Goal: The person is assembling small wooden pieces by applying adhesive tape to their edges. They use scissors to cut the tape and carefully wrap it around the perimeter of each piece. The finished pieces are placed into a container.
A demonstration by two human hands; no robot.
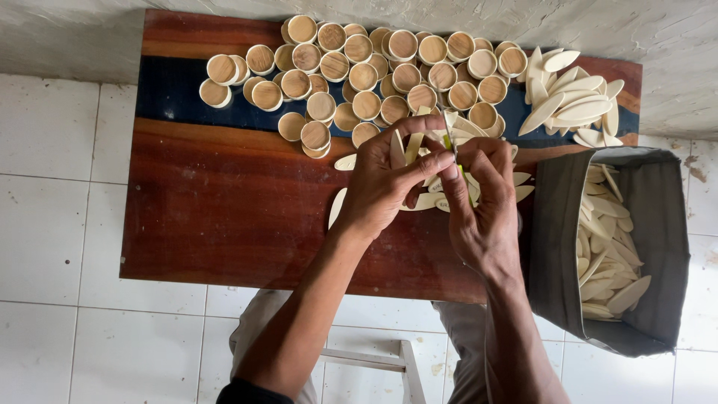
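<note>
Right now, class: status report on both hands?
Left hand pinching an oval wooden piece. Right hand gripping a thin blade tool. Round wooden caps heaped beyond.

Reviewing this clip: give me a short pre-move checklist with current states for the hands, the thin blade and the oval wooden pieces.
1. Left hand grips a pale oval wooden piece: ok.
2. Right hand pinches the thin green-handled blade: ok.
3. Blade edge clear of fingers: cannot tell.
4. Round wooden caps heaped on the red-brown wooden table, none overhanging: not ok, some overhang the left edge.
5. Grey fabric bag open, holding oval pieces: ok.
</note>
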